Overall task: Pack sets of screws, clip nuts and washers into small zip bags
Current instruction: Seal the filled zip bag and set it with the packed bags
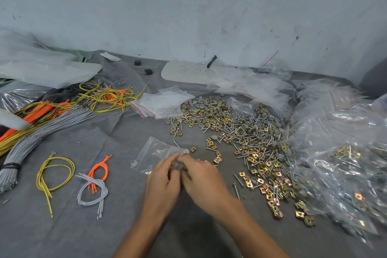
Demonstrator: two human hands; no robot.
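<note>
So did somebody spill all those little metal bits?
It looks spilled: a loose heap of screws, clip nuts and washers sprawls across the grey cloth, right of the zip bag that the left hand and right hand pinch. Probably a working pile; a few stray screws lie apart.

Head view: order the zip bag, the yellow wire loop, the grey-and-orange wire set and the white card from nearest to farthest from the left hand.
1. zip bag, pinched by the left hand itself.
2. grey-and-orange wire set, to the hand's left.
3. yellow wire loop, further left again.
4. white card, far back, beyond the screw pile.
</note>
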